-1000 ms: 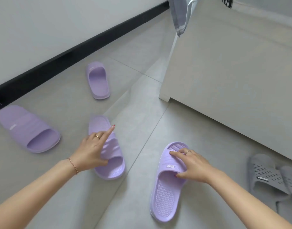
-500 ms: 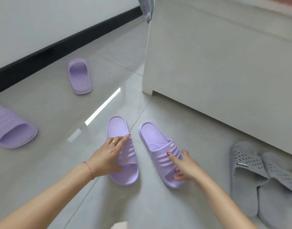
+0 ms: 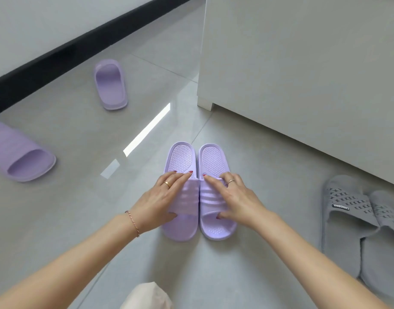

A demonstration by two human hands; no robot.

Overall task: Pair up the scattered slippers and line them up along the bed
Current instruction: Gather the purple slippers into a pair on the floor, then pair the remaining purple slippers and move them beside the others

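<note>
While two lilac slippers point(image 3: 197, 188) lie touching side by side at centre, long axes toward 12 o'clock, the left hand point(image 3: 162, 200) clasps one strap and the right hand point(image 3: 233, 198) the other. Loose purple slippers lie at 10 point(image 3: 110, 84) and 9 point(image 3: 20, 152), the latter cropped. A grey pair point(image 3: 358, 228) at 3 o'clock is partly cut off below the bed point(image 3: 303, 74).

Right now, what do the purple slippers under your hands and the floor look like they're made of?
The two purple slippers look like one-piece moulded foam or soft rubber, probably EVA: matte, with ribbed straps and a honeycomb-textured footbed and no seams showing. The floor looks like glazed or polished tile: large grey slabs with thin grout lines and a sharp bright reflection on the surface.
</note>
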